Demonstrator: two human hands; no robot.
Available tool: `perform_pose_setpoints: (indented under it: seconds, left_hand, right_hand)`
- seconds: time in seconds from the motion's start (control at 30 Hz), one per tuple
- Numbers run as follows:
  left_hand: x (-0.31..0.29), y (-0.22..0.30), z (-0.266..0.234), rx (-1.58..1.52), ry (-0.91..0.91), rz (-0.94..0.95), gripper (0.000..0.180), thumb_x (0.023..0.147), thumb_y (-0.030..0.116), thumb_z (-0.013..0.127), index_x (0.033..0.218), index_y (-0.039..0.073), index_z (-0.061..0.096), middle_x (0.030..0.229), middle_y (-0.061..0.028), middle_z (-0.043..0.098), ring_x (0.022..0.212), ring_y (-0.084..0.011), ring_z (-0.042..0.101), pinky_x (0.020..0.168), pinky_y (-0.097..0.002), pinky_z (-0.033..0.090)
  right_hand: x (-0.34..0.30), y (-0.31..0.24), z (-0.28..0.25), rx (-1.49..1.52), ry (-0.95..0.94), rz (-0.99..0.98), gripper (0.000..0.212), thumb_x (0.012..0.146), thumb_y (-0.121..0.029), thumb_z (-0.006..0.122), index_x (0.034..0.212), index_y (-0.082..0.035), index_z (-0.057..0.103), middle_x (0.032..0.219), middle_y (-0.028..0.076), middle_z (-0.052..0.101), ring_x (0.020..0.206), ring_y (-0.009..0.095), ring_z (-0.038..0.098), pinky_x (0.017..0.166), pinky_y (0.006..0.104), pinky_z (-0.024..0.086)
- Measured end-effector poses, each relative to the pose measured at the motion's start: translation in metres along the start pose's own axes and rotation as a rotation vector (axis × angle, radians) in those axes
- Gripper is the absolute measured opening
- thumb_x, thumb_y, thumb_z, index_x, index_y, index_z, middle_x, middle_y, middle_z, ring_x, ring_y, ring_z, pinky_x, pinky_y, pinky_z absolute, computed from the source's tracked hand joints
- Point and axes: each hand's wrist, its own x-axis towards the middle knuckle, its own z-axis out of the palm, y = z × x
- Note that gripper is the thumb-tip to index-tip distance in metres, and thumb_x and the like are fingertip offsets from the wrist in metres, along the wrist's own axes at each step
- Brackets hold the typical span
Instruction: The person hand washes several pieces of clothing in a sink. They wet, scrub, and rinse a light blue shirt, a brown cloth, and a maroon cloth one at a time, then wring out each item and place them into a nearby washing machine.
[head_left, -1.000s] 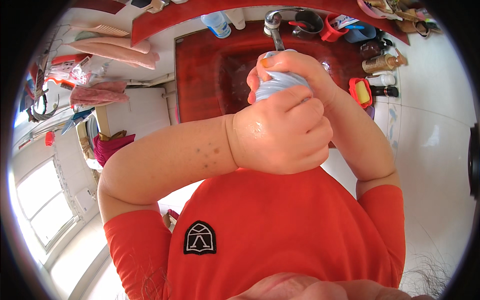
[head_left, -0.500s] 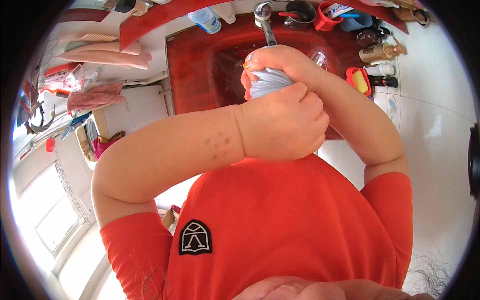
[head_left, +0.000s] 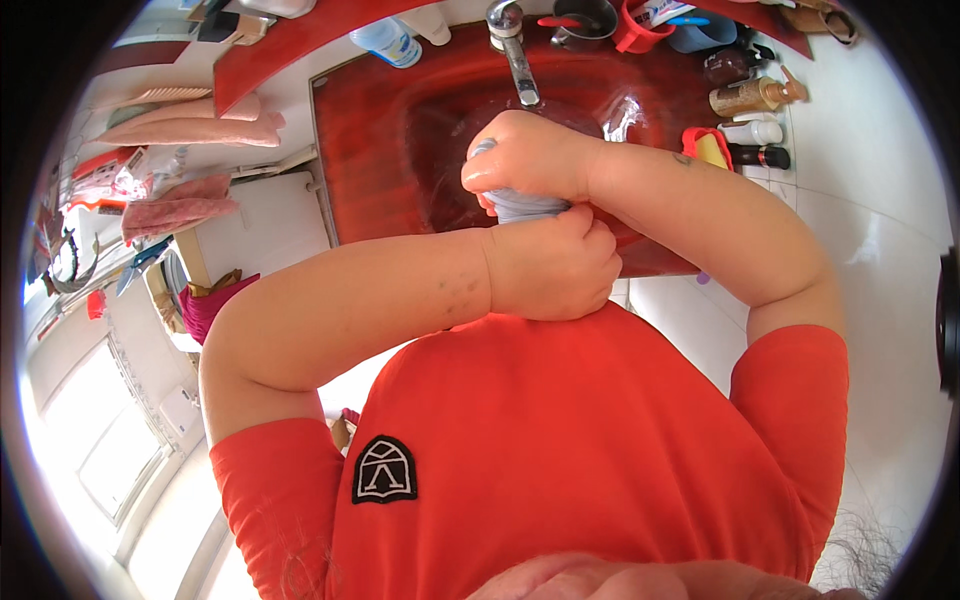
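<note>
A twisted pale grey cloth (head_left: pixel 527 206) is stretched between my two fists above the dark red sink (head_left: pixel 365 170). My left hand (head_left: pixel 556 266) is closed round its near end, close to my chest. My right hand (head_left: pixel 524 156) grips the far end, just below the faucet (head_left: pixel 516 66); its skin looks wet. A bit of the grey cloth pokes out by the right thumb. Most of the cloth is hidden inside the fists.
Along the sink's back edge stand a blue-and-white bottle (head_left: pixel 386 43), a dark pot (head_left: pixel 584 22) and a red cup (head_left: pixel 640 28). To the right are a red soap dish (head_left: pixel 709 148) and several bottles, one a pump bottle (head_left: pixel 745 97). Pink towels (head_left: pixel 180 208) hang at left.
My right fist has turned over and its forearm has swung flatter, with the cloth twisted tighter. Both hands have shifted slightly left, and more of the faucet spout shows.
</note>
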Motion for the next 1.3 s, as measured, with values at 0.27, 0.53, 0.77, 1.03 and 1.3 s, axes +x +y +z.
perform_pose_setpoints:
  seconds: [0.27,0.53,0.77,1.03,1.3]
  left_hand:
    - [-0.044,-0.016,-0.013,-0.299,0.458,-0.606,0.031,0.055,0.001,0.069,0.084,0.008,0.062,0.094,-0.0108,0.064,0.094,-0.0309,0.061,0.078,-0.0393,0.05]
    - [-0.189,0.059,0.044,-1.564,1.237,-1.906,0.039,0.088,0.018,0.059,0.122,-0.002,0.055,0.115,-0.014,0.063,0.104,-0.0252,0.061,0.089,-0.0389,0.05]
    - [-0.235,0.104,0.045,-1.797,1.802,-1.52,0.051,0.088,0.036,0.054,0.126,0.001,0.056,0.123,-0.0177,0.061,0.115,-0.0341,0.057,0.1,-0.0488,0.044]
    - [-0.284,0.17,0.008,-1.747,1.931,-1.123,0.062,0.085,0.037,0.055,0.136,0.001,0.047,0.131,-0.0199,0.056,0.12,-0.0354,0.054,0.105,-0.0467,0.041]
    - [-0.377,0.265,-0.001,-1.539,1.926,-1.288,0.056,0.086,0.02,0.055,0.137,0.0,0.045,0.132,-0.0161,0.055,0.122,-0.0282,0.054,0.104,-0.0405,0.042]
  right_hand:
    - [0.021,0.086,-0.012,0.901,0.048,-0.11,0.024,0.089,-0.023,0.06,0.096,0.0,0.064,0.096,0.012,0.068,0.089,0.02,0.064,0.083,0.034,0.051]
    - [0.031,0.119,0.072,0.582,-0.008,-0.122,0.061,0.084,-0.016,0.071,0.137,-0.001,0.047,0.127,0.011,0.056,0.118,0.02,0.053,0.103,0.035,0.04]
    - [0.038,0.125,0.099,0.603,-0.116,0.016,0.075,0.084,-0.023,0.075,0.147,-0.005,0.037,0.133,0.01,0.053,0.122,0.022,0.052,0.098,0.0366,0.046]
    - [0.065,0.105,0.177,0.704,-0.156,-0.114,0.05,0.092,-0.025,0.066,0.135,-0.003,0.052,0.126,0.01,0.06,0.116,0.02,0.056,0.1,0.0383,0.046]
    - [0.103,0.021,0.288,0.546,-0.04,-0.403,0.034,0.082,-0.002,0.063,0.116,0.001,0.06,0.107,0.008,0.066,0.099,0.016,0.062,0.091,0.0308,0.049]
